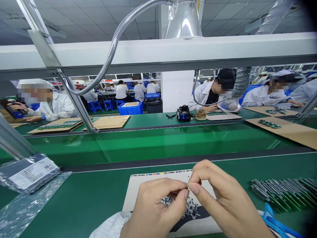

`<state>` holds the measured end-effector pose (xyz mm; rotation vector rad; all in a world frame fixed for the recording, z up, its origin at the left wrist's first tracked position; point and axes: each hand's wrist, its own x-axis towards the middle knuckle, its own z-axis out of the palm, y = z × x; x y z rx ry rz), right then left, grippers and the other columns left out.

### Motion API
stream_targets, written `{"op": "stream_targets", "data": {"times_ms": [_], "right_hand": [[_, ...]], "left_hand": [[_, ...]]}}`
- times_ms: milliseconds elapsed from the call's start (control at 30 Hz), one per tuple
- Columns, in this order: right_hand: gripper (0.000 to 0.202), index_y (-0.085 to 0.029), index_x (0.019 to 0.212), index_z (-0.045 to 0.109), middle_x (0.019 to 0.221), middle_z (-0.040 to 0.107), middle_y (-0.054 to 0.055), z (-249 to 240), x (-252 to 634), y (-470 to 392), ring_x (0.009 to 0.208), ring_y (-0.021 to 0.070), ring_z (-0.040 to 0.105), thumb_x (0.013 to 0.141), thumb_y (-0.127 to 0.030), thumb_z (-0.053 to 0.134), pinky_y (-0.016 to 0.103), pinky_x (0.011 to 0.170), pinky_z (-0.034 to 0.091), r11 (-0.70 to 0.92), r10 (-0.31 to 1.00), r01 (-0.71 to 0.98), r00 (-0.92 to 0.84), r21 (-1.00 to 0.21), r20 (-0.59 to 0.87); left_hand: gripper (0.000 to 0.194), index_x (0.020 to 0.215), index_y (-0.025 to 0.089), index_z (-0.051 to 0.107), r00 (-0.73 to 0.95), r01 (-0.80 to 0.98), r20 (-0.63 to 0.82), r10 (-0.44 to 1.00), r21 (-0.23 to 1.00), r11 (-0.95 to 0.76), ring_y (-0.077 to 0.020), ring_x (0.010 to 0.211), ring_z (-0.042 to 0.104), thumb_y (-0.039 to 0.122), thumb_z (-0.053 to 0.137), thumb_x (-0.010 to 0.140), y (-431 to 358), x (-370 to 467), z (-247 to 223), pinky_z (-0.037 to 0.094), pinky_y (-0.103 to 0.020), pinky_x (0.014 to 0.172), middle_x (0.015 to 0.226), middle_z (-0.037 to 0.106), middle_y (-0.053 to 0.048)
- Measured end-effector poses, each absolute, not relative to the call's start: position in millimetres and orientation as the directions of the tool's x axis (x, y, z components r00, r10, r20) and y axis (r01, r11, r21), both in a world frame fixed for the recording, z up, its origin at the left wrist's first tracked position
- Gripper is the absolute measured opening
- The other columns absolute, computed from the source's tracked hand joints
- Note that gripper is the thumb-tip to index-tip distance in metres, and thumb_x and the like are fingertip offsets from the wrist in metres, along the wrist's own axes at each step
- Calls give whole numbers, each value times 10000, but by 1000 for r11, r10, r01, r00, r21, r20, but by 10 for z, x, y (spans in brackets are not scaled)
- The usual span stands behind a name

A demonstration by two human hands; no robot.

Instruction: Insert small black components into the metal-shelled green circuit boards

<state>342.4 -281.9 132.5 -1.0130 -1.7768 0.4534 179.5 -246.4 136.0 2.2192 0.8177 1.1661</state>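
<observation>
My left hand (158, 205) and my right hand (223, 198) meet fingertip to fingertip over a pale sheet of card (138, 185). Each hand pinches with thumb and forefinger. A small dark bit shows at the tips, too tiny to name. Beneath them on the card lies a heap of small black and silver components (192, 209), partly covered by my hands. Right of my right hand, a row of green circuit boards with metal parts (284, 193) lies on the green bench. Blue-handled pliers or cutters (274, 219) rest beside my right wrist, partly hidden.
A labelled silver bag (32, 172) lies on bubble wrap (32, 208) at left. Beyond the bench edge runs a green conveyor belt (138, 142). Co-workers in white coats sit across it, with cardboard sheets (109, 122) and boards. A metal frame and flexible hose (114, 43) hang overhead.
</observation>
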Motion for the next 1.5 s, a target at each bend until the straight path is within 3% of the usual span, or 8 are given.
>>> {"op": "stream_targets", "data": {"times_ms": [167, 333, 433, 667, 900, 1000, 1133, 1500], "right_hand": [[99, -243, 880, 550, 798, 503, -24, 1324, 3420, -2824, 682, 153, 498, 972, -238, 514, 227, 595, 404, 580, 801, 435, -151, -688, 580], [199, -232, 815, 563, 774, 509, -23, 1332, 3399, -2833, 678, 147, 500, 990, -224, 468, 233, 581, 384, 564, 825, 362, -199, -742, 530], [248, -225, 774, 556, 754, 503, -17, 1318, 3399, -2823, 672, 157, 482, 998, -277, 463, 237, 572, 373, 504, 864, 314, -180, -805, 470], [311, -208, 726, 553, 726, 475, -15, 1284, 3426, -2750, 664, 158, 451, 959, -408, 505, 233, 574, 332, 329, 940, 220, -166, -918, 297], [348, -183, 738, 563, 704, 471, -18, 1271, 3461, -2647, 640, 143, 411, 912, -482, 595, 215, 560, 321, 206, 950, 38, -246, -978, 191], [337, -199, 754, 592, 736, 490, -17, 1287, 3472, -2628, 662, 148, 440, 934, -484, 577, 217, 576, 343, 242, 943, 32, -243, -970, 227], [255, -242, 847, 626, 802, 499, -16, 1317, 3490, -2674, 707, 153, 468, 997, -385, 477, 225, 605, 360, 396, 916, 207, -157, -895, 369], [179, -234, 812, 562, 759, 473, -47, 1298, 3418, -2798, 672, 129, 443, 935, -152, 460, 224, 577, 343, 548, 836, 345, -179, -762, 519]], "left_hand": [[195, 661, 205, 670, 409, 264, 600, 688, 644, -718, -94, 493, 593, 52, 564, 720, -2475, 1805, 1352, 454, -164, 511, 577, 681, 49], [183, 566, 185, 626, 386, 283, 616, 687, 630, -724, -88, 432, 543, 80, 563, 702, -2469, 1811, 1340, 408, -170, 447, 486, 628, 41], [184, 576, 185, 639, 384, 276, 630, 675, 619, -735, -93, 429, 549, 74, 556, 697, -2450, 1820, 1334, 403, -178, 445, 485, 635, 33], [224, 494, 180, 538, 427, 310, 729, 535, 437, -844, -69, 369, 449, 59, 511, 679, -2349, 1843, 1309, 344, -185, 426, 406, 535, 46], [215, 513, 178, 537, 466, 251, 726, 505, 439, -863, -71, 394, 452, 55, 517, 688, -2270, 1830, 1234, 380, -186, 468, 433, 548, 46], [189, 530, 176, 548, 444, 231, 676, 589, 548, -804, -73, 413, 462, 65, 539, 683, -2263, 1823, 1224, 383, -182, 471, 450, 556, 46], [191, 517, 168, 534, 383, 187, 613, 691, 681, -708, -66, 420, 471, 82, 561, 686, -2293, 1806, 1238, 375, -159, 453, 446, 550, 46], [196, 493, 154, 556, 379, 203, 633, 675, 654, -728, -58, 400, 448, 77, 554, 674, -2355, 1814, 1259, 356, -153, 443, 405, 548, 40]]}}
